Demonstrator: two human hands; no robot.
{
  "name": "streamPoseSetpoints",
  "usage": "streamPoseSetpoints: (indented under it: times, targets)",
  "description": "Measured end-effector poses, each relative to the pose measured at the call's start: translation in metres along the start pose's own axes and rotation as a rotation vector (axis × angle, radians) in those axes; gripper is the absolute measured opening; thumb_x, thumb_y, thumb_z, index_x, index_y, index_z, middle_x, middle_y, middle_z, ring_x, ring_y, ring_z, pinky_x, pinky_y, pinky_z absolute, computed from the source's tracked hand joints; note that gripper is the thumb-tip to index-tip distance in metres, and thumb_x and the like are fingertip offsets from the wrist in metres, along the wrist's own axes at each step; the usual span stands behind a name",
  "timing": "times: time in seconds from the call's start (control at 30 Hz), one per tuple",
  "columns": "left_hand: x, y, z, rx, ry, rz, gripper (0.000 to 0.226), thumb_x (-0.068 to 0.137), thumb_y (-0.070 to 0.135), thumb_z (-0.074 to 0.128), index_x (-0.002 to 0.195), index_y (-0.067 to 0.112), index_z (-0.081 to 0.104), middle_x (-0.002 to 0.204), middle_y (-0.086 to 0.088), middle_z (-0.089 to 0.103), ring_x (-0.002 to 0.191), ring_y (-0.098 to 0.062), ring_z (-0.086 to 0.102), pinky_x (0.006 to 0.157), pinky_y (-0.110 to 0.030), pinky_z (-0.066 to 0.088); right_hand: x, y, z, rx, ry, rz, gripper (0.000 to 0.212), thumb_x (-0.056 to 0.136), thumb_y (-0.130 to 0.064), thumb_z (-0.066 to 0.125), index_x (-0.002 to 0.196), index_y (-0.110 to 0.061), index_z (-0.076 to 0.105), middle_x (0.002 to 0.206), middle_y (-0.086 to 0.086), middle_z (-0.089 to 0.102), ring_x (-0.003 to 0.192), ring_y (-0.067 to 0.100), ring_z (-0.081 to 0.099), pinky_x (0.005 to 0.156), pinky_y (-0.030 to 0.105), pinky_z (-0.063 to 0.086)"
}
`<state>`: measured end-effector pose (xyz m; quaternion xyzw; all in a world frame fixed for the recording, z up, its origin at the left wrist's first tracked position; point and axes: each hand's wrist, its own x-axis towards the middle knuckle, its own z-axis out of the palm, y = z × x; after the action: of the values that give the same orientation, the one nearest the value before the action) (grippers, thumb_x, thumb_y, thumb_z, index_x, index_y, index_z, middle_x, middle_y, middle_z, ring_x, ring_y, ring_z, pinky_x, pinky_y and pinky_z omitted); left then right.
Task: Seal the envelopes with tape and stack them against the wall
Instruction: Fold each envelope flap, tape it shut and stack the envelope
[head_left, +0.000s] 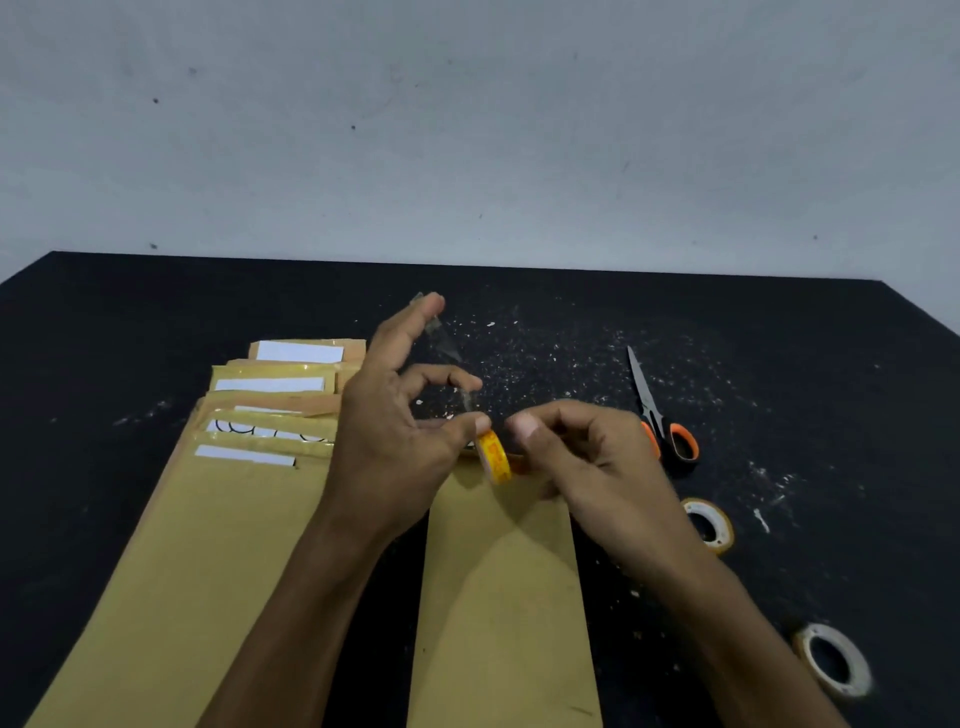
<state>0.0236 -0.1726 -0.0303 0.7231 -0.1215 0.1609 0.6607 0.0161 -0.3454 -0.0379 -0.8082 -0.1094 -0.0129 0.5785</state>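
Black table (156, 322), both hands pinching yellow tape roll (494, 457) above envelope (504, 597), print unreadable

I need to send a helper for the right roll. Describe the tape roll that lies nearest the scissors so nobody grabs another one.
Start at the black table and find the orange-handled scissors right of the hands. Just below their handles, toward the near edge, a tape roll lies flat. Its rim is yellowish; the roll nearer the camera is whitish, and the yellow one is held in the hands.
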Motion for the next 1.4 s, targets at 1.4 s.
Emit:
streamPoseSetpoints:
  times: [1.4]
  targets:
    - [0.0,0.005,-0.014,0.015,-0.126,-0.058,0.096,0.065,-0.014,0.082,0.147,0.021,0.045,0.154,0.01,0.04,0.098,-0.014,0.071,0.076,-0.041,0.062,0.0,-0.011,-0.036,0.194,-0.153,0.184,0.04,0.069,-0.023,0.087,0.107,-0.013,0.075,0.076,0.013,0.075,0.065,0.03,0.063,0.036,0.019,0.037]
